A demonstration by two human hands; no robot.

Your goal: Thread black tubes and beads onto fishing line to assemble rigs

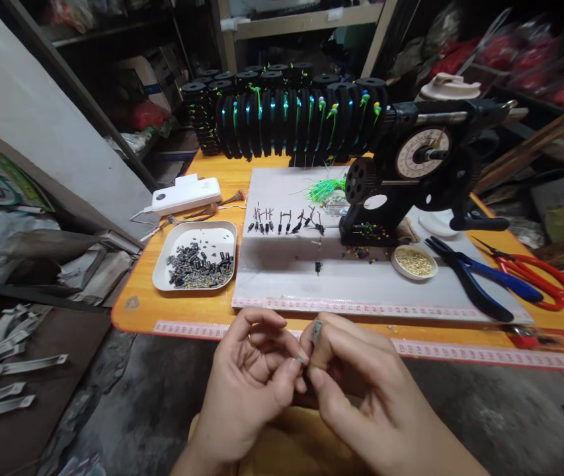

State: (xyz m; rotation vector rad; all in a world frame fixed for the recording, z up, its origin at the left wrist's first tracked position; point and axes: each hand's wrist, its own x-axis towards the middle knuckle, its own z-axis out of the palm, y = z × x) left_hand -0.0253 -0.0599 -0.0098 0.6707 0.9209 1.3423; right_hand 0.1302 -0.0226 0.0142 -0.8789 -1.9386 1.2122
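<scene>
In front of the table edge, my left hand (256, 377) and my right hand (361, 377) meet, each with thumb and finger pinched. Something tiny and greyish sits at the left fingertips, too small to name; what the right fingers grip is hidden. A greenish wrap (317, 331) shows on a right finger, and a ring on the left hand. Beyond them, a light board (272, 284) carries a row of small black cylinders with thin leads (287, 225) and one apart from them (318, 267). A white tray (162, 280) to the left holds many similar small pieces.
A black winding machine (375, 192) bears a row of black spools (286, 125) with green line. Right of it lie a dish of gold beads (414, 262), blue-handled pliers (484, 277) and red-handled scissors (534, 274). A white power bank (187, 196) is at left; measuring tape (440, 350) edges the table.
</scene>
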